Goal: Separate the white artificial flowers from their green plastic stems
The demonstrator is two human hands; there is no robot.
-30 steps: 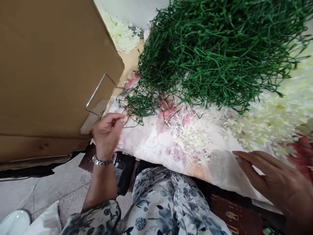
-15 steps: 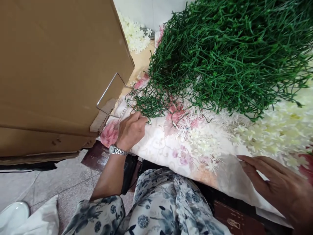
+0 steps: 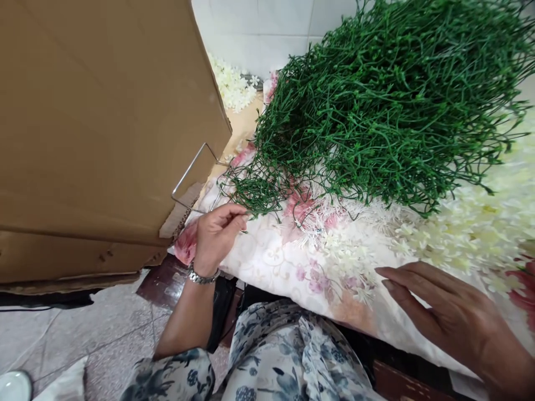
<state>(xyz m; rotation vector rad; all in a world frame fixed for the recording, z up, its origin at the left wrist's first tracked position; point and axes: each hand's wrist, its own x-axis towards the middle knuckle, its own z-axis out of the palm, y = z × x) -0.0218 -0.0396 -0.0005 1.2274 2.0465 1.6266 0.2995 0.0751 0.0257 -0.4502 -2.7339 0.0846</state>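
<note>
My left hand, with a metal watch on its wrist, pinches thumb against forefinger. A thin green plastic flower stem seems to be caught there, its ends poking out by the fingertips. Just beyond lies a small tangle of green stems, and behind it rises a big heap of the same stems. My right hand hovers above the table's near edge at the right, thumb and forefinger apart, nothing between them. White stringy stems and pale yellow-white artificial blossoms spread between the heap and that hand.
On the left stands a large cardboard box. A bent metal wire frame sticks up beside it. A flowered cloth covers the table. More white blossoms lie at the back by the tiled wall.
My left hand has turned from a closed fist to a pinch with the thumb showing, still beside the small tangle. My right hand has shifted slightly left. The view has tilted up a little.
</note>
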